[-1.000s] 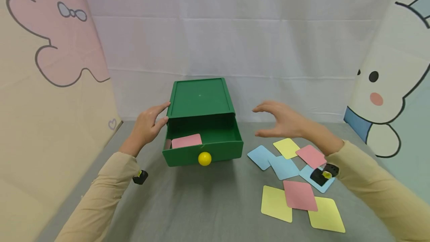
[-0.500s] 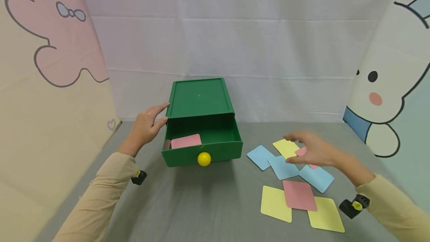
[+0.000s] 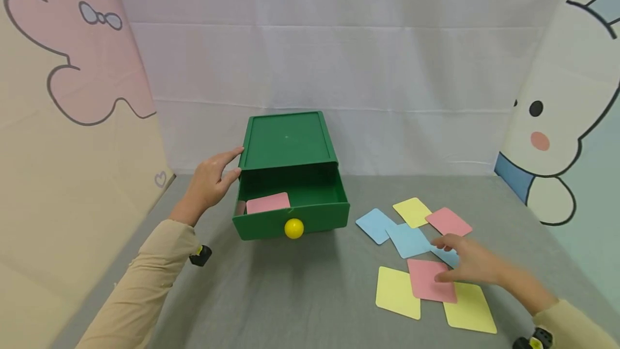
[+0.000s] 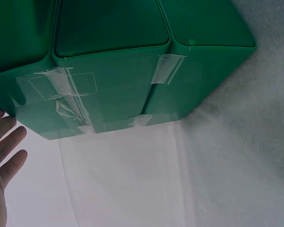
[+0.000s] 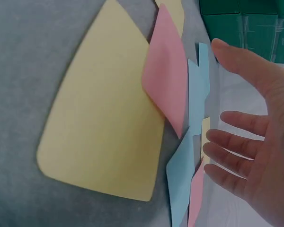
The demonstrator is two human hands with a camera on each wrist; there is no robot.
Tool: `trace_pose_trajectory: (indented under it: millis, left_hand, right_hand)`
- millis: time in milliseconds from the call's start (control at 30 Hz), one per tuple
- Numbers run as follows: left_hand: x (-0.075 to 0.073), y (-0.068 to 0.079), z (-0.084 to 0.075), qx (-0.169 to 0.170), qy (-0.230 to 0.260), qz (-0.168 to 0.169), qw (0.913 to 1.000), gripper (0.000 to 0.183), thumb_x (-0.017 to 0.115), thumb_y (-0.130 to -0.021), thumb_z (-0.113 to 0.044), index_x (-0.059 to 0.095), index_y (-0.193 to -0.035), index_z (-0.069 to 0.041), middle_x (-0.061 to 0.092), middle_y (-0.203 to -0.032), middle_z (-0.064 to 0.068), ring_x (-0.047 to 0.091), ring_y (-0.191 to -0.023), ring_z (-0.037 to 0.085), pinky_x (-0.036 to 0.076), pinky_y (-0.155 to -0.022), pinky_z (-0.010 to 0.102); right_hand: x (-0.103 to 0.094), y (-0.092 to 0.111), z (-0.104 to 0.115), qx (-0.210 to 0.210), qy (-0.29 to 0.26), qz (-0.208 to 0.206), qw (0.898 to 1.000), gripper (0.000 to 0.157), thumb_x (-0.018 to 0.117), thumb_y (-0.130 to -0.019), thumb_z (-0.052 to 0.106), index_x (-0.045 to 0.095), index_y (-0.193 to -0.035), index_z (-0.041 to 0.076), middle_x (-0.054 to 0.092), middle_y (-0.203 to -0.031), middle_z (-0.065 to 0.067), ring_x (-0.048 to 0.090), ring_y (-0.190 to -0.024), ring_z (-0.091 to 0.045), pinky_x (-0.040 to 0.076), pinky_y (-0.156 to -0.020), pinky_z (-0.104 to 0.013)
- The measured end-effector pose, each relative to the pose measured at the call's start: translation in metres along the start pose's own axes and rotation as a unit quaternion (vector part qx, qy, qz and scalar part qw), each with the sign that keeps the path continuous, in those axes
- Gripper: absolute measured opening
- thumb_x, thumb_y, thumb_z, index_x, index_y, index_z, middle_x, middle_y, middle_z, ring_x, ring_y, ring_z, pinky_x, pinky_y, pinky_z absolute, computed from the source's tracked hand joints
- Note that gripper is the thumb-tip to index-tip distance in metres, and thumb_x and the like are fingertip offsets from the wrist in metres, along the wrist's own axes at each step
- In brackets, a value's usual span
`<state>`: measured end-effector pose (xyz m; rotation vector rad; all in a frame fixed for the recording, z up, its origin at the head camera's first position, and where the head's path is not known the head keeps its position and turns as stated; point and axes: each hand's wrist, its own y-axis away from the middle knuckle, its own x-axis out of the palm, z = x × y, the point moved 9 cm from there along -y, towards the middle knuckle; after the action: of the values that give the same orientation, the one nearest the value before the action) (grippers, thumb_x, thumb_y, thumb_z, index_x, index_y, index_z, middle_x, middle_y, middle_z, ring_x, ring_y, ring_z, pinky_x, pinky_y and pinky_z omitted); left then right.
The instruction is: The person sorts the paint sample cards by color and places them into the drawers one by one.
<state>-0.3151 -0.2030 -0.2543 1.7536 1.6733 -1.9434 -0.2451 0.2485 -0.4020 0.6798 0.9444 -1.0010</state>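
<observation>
A green drawer box [image 3: 289, 139] stands on the grey table with its drawer [image 3: 317, 218] pulled out by a yellow round knob [image 3: 294, 228]. A pink card [image 3: 267, 203] lies in the drawer's left part. My left hand [image 3: 209, 185] rests its fingertips on the box's left side. Over the loose cards hovers my right hand [image 3: 477, 265], thumb and fingers apart, holding nothing. Beneath it are a pink card [image 3: 426, 280] and a blue card [image 3: 444, 255] that it partly hides. In the right wrist view a yellow card [image 5: 102, 113] lies closest.
Two more blue cards [image 3: 408, 240], a yellow card [image 3: 411, 212] and another pink card [image 3: 448, 222] lie behind. A yellow card [image 3: 397, 292] sits left of the near pink one. White cloth [image 3: 339, 69] hangs behind the table.
My right hand has moved from beside the box, right and toward me, to above the near cards. My left hand stays at the box. The drawer and cards look unmoved.
</observation>
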Motion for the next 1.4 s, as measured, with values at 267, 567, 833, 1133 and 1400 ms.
trace_pose_trajectory:
  millis: [267, 567, 833, 1133, 1400]
  left_hand:
    - [0.0, 0.0, 0.002, 0.001, 0.002, -0.008, 1.0, 0.046, 0.042, -0.093, -0.027, 0.049, -0.128, 0.002, 0.054, -0.123, 0.021, 0.052, -0.111, 0.036, 0.04, -0.091, 0.052]
    - [0.0, 0.0, 0.002, 0.003, 0.003, -0.007, 1.0, 0.045, 0.044, -0.092, -0.024, 0.049, -0.128, 0.003, 0.054, -0.123, 0.022, 0.051, -0.111, 0.037, 0.04, -0.091, 0.053]
    - [-0.001, -0.001, -0.001, 0.004, 0.001, -0.006, 1.0, 0.047, 0.042, -0.093, -0.028, 0.05, -0.127, 0.003, 0.054, -0.122, 0.022, 0.052, -0.109, 0.037, 0.041, -0.09, 0.053]
    - [0.0, -0.001, -0.001, 0.007, 0.003, -0.008, 0.9999, 0.046, 0.043, -0.093, -0.027, 0.05, -0.128, 0.003, 0.054, -0.123, 0.022, 0.053, -0.109, 0.037, 0.041, -0.09, 0.053]
    - [-0.001, -0.001, 0.001, 0.006, 0.0, -0.008, 1.0, 0.046, 0.043, -0.093, -0.027, 0.05, -0.128, 0.003, 0.054, -0.123, 0.022, 0.053, -0.109, 0.037, 0.041, -0.089, 0.053]
  right_hand:
    - [0.017, 0.007, -0.004, -0.007, 0.015, 0.005, 1.0, 0.066, 0.078, -0.061, 0.045, 0.059, -0.11, 0.004, 0.055, -0.102, 0.0, 0.05, -0.091, -0.02, 0.047, -0.069, -0.031]
    - [0.031, 0.001, -0.006, -0.008, 0.024, 0.031, 0.999, 0.065, 0.081, -0.055, 0.045, 0.06, -0.104, 0.009, 0.05, -0.091, 0.006, 0.045, -0.083, -0.012, 0.044, -0.066, -0.025]
    - [0.035, -0.009, -0.003, -0.045, -0.028, 0.066, 0.996, 0.052, 0.083, -0.058, 0.036, 0.053, -0.093, 0.011, 0.047, -0.081, 0.006, 0.041, -0.073, -0.007, 0.037, -0.058, -0.02]
    - [0.023, -0.009, 0.009, -0.142, -0.141, 0.105, 0.974, 0.021, 0.065, -0.075, -0.002, 0.05, -0.087, 0.005, 0.044, -0.073, 0.001, 0.04, -0.065, -0.007, 0.035, -0.051, -0.021]
    - [0.02, -0.009, 0.014, -0.143, -0.217, 0.169, 0.951, 0.024, 0.046, -0.078, -0.016, 0.055, -0.09, 0.003, 0.049, -0.076, -0.003, 0.046, -0.065, -0.01, 0.044, -0.05, -0.023]
